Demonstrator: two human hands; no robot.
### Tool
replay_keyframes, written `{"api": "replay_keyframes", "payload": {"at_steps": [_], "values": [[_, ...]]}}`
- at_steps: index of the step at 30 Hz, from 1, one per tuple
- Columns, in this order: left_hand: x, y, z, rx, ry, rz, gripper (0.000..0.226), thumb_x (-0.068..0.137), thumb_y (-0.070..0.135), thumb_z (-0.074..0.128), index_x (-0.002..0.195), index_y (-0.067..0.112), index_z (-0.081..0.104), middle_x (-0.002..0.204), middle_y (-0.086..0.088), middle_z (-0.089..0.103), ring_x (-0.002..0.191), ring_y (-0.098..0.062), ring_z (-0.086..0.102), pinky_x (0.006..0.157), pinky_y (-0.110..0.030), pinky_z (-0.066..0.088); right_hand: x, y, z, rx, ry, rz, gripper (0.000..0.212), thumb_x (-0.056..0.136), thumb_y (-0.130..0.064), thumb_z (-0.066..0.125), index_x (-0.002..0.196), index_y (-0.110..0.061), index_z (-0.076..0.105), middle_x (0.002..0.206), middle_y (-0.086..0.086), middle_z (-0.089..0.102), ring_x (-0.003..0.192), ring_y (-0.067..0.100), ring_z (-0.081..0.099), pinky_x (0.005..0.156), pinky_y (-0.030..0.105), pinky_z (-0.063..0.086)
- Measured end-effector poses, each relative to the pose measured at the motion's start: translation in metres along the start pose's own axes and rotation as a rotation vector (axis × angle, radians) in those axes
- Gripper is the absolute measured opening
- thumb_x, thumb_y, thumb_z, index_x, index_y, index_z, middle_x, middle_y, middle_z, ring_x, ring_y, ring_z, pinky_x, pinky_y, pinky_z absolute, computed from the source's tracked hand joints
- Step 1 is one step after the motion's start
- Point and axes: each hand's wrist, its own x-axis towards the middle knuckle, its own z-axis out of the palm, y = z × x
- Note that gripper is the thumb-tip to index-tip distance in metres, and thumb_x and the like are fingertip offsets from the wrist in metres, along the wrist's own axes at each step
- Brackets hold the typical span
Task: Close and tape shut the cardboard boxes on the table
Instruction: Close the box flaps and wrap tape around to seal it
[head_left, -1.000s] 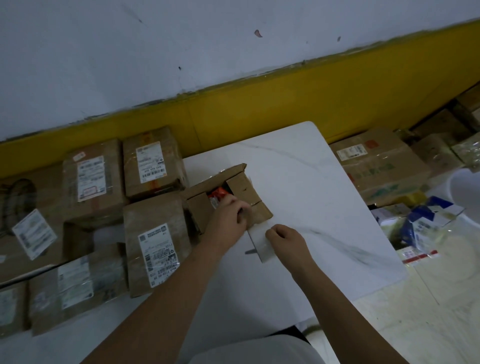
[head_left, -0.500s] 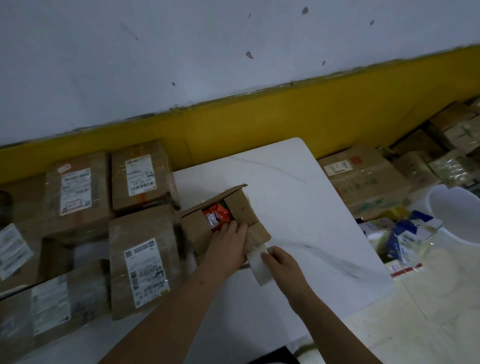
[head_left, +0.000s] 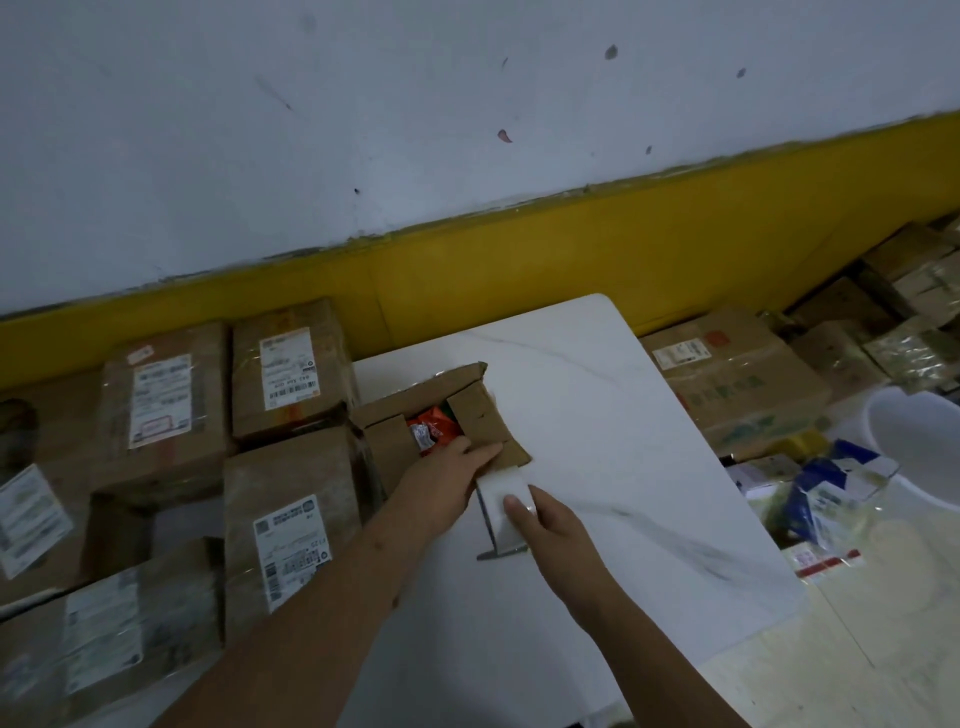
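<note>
A white, grey-veined tabletop runs from the lower edge up toward twelve o'clock, where its rounded far corner stops short of the wall. The wall is pale and scuffed above, with a broad yellow band along its foot. Near the middle of the tabletop stands the open cardboard box, its far flap raised and its side flaps part folded. Orange and red snack packets show in the gap between the flaps. The left hand lies on the box's near flap with its grip apart, the fingers straight and flat against the cardboard. At five o'clock of the box, just off its near right corner, the right hand has its grip clamped on a white strip, the thumb on top. The strip's far end touches the box flap. A thin grey edge shows beneath the strip, too dim to name. From nine to seven o'clock of the box, sealed cardboard boxes with printed shipping labels sit packed side by side. Whether they rest on this tabletop cannot be told. At three o'clock, off the tabletop and lower down, lies a large printed carton, with more cartons behind it toward the wall. Near it are a white tub and blue-and-white packets. Pale floor tiles fill the four o'clock corner. The whole room is dim.
</note>
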Motion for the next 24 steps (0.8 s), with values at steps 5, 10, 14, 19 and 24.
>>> {"api": "replay_keyframes", "payload": {"at_steps": [5,10,14,19,24], "values": [[0.000,0.002,0.006,0.230,0.106,0.049,0.053,0.102,0.022,0.045,0.151,0.033,0.030,0.139,-0.004,0.046,0.113,-0.022,0.056,0.092,-0.034,0.052,0.003,-0.010,-0.001,0.120,0.031,0.032,0.025,0.103,-0.028,0.046,0.114,-0.015,0.065,0.105,0.008,0.068,0.088,0.014,0.064,0.057,0.012,0.051],[0.008,0.000,-0.003,0.332,0.178,0.086,0.030,0.101,0.027,0.047,0.129,0.025,0.056,0.116,-0.004,0.062,0.096,-0.023,0.064,0.081,-0.035,0.054,0.017,-0.022,-0.007,-0.060,0.045,0.025,0.028,0.103,-0.040,0.044,0.110,-0.025,0.067,0.104,0.000,0.070,0.099,0.018,0.066,0.087,0.032,0.054],[0.008,-0.003,-0.014,0.356,0.175,0.114,0.019,0.100,0.027,0.048,0.109,0.024,0.065,0.102,0.002,0.068,0.091,-0.020,0.067,0.079,-0.030,0.047,0.027,-0.035,-0.013,-0.214,0.036,-0.057,0.026,0.103,-0.033,0.045,0.100,-0.019,0.067,0.091,-0.003,0.069,0.083,0.007,0.062,0.070,0.015,0.046],[0.019,-0.007,-0.023,0.261,0.086,0.061,0.019,0.100,0.031,0.049,0.105,0.023,0.065,0.103,0.001,0.067,0.096,-0.018,0.065,0.086,-0.029,0.050,0.025,-0.022,-0.004,-0.351,0.164,-0.150,0.035,0.101,-0.029,0.050,0.073,-0.009,0.045,0.065,0.001,0.044,0.057,0.005,0.041,0.054,0.011,0.037],[0.024,-0.007,-0.039,-0.064,-0.128,-0.013,0.021,0.098,0.027,0.048,0.089,0.019,0.065,0.094,-0.001,0.066,0.088,-0.018,0.061,0.083,-0.032,0.053,0.029,-0.010,0.004,-0.396,0.230,-0.145,0.036,0.101,-0.033,0.049,0.070,-0.016,0.040,0.063,-0.003,0.041,0.057,0.004,0.039,0.056,0.014,0.035]]}}
